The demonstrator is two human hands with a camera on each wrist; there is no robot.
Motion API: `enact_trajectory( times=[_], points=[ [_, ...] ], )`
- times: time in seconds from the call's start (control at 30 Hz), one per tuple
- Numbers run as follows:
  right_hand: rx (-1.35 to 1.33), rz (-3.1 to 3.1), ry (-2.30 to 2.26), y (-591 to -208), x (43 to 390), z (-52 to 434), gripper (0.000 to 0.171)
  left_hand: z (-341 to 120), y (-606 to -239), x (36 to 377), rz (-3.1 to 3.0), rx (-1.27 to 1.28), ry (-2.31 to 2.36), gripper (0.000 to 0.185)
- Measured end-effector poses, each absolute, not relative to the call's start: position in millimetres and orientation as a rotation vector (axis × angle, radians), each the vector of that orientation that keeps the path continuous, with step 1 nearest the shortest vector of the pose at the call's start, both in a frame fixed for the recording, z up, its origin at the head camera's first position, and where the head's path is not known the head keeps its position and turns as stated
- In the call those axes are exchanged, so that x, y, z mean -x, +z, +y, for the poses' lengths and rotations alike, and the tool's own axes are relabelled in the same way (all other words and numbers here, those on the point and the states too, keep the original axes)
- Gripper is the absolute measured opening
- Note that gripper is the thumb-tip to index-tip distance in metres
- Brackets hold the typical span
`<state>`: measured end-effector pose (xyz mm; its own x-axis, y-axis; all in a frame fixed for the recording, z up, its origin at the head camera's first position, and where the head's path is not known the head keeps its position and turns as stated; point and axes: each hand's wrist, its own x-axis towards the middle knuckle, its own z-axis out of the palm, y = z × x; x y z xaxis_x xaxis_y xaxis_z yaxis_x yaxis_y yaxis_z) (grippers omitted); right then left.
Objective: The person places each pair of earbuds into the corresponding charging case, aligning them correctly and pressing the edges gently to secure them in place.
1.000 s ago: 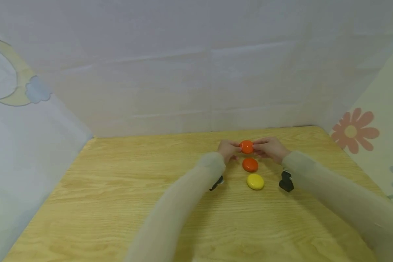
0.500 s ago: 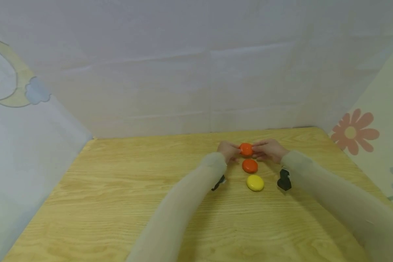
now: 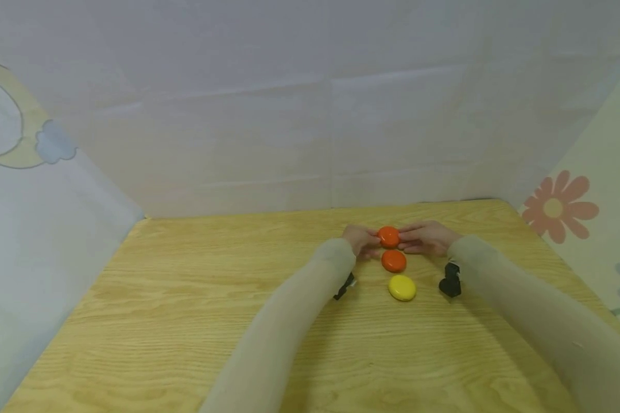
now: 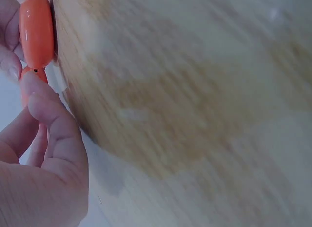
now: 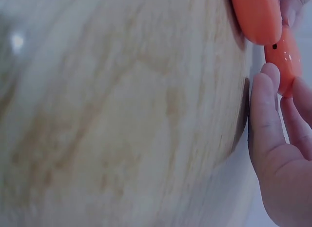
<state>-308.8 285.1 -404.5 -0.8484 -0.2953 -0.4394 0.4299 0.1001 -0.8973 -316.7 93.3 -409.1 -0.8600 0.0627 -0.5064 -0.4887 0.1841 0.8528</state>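
Observation:
A glossy orange disc (image 3: 388, 237), rounded like a pebble, is pinched at its left edge by the left hand (image 3: 363, 241) and at its right edge by the right hand (image 3: 427, 238). Just nearer lies a second disc, redder orange (image 3: 394, 261), which neither hand grips. Nearest of the row is a yellow disc (image 3: 402, 288) on the tabletop. In the left wrist view the held disc (image 4: 27, 88) is partly behind the fingers, beside the second disc (image 4: 37, 34). Small dark slots show on the discs' edges; whether the two orange discs touch is unclear.
The wood-grain tabletop (image 3: 186, 298) ends at a pale cloth wall (image 3: 268, 143) behind the hands. Side walls carry a printed moon (image 3: 28, 126) and a flower (image 3: 559, 206). Each wrist wears a black device (image 3: 450, 280).
Both hands have drawn the held orange disc slightly nearer, narrowing the gap to the second orange disc. That disc and the yellow one stay in place.

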Motion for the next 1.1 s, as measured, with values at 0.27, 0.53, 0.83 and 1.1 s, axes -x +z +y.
enact_trajectory(
  times=[0.27,0.53,0.83,1.1],
  points=[
    [-0.144,1.847,-1.790,-402.1,312.0,284.2,0.061,97.9,-406.7,318.4,2.037,0.441,1.695,0.034],
    [-0.096,1.904,-1.731,-405.0,313.9,282.9,0.062,97.6,-409.1,320.7,2.056,0.459,1.644,0.030],
    [-0.089,1.901,-1.709,-408.2,317.3,285.8,0.059,93.1,-410.3,322.8,2.066,0.457,1.624,0.026],
    [-0.144,1.837,-1.754,-404.4,314.2,293.7,0.062,79.5,-405.8,313.9,2.043,0.356,1.676,0.038]
  ],
)
